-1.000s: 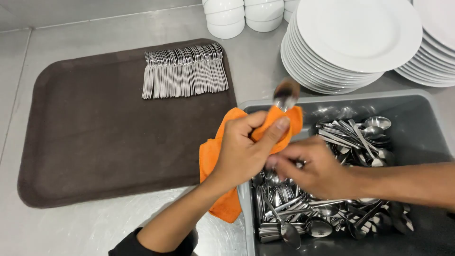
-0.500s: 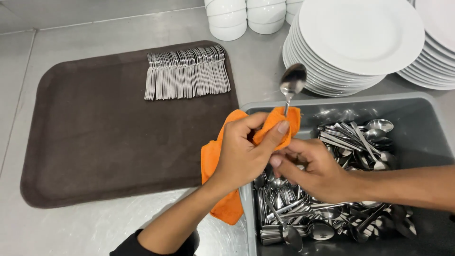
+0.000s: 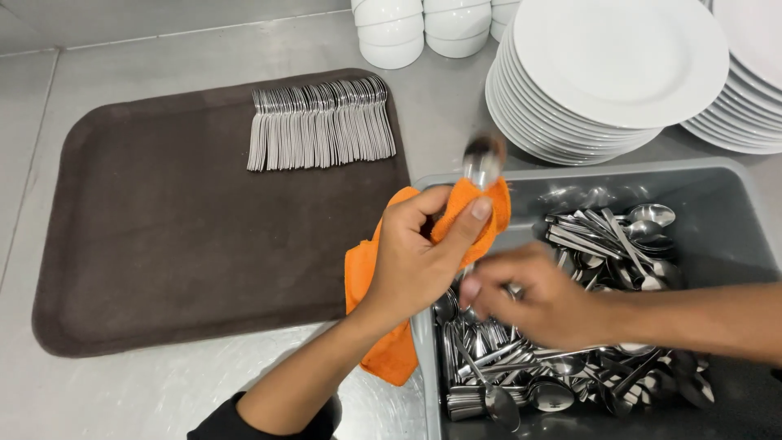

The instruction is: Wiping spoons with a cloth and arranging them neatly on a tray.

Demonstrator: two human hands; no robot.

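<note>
Orange cloth is pinched round a spoon by the left hand, bowl left poking out above the bin, while its handle is gripped low by the blurred right hand

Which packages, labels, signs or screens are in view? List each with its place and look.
None in view: no package, label, sign or screen.
Only unmarked ware: brown tray with cutlery row, grey tub of cutlery, white plates, white bowls, orange cloth.
</note>
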